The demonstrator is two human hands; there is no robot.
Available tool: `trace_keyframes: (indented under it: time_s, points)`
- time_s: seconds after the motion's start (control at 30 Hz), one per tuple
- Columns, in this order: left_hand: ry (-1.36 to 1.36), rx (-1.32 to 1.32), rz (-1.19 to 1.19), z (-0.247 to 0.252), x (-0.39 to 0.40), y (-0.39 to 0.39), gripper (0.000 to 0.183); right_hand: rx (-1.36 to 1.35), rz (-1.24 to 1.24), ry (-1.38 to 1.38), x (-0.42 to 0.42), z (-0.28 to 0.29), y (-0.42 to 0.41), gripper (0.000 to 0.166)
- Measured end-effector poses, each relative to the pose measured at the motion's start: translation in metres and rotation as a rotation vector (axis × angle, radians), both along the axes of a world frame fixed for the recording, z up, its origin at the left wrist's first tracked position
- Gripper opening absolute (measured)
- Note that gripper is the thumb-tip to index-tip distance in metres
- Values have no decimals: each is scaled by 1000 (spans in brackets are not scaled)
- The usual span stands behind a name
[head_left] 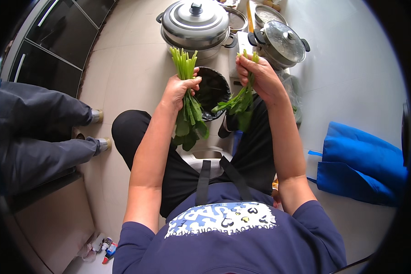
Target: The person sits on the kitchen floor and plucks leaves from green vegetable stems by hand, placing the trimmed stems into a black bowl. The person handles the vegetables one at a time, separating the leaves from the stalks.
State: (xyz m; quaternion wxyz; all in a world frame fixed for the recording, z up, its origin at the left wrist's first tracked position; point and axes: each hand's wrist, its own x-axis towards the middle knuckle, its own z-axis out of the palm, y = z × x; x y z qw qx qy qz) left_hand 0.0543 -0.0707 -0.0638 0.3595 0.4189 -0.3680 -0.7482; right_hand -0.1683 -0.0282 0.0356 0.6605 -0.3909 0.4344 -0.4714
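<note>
My left hand (183, 87) is closed around a thick bunch of leafy greens (188, 118); the pale cut stems point up and the leaves hang down. In my right hand (257, 75) is a smaller bunch of the same greens (241, 102), pinched near its stem ends, with some leaves blurred. Between and below both hands stands a bin lined with a black plastic bag (210, 92); its inside is dark, and what lies in it cannot be made out.
A large lidded steel pot (196, 25) stands ahead, and a glass-lidded pot (284, 42) at right. Metal bowls (269, 15) are behind. Another person's legs (48, 126) are at left near dark cabinets (58, 41). Blue cloth (359, 164) hangs at right.
</note>
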Motion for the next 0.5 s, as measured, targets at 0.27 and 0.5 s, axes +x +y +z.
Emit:
trace_keyframes:
  time_s: [0.27, 0.5]
  points:
    - [306, 24, -197, 17, -7, 8, 43, 60, -23, -179, 29, -25, -19, 20]
    - [417, 31, -127, 10, -6, 19, 31, 14, -257, -213, 84, -44, -34, 15]
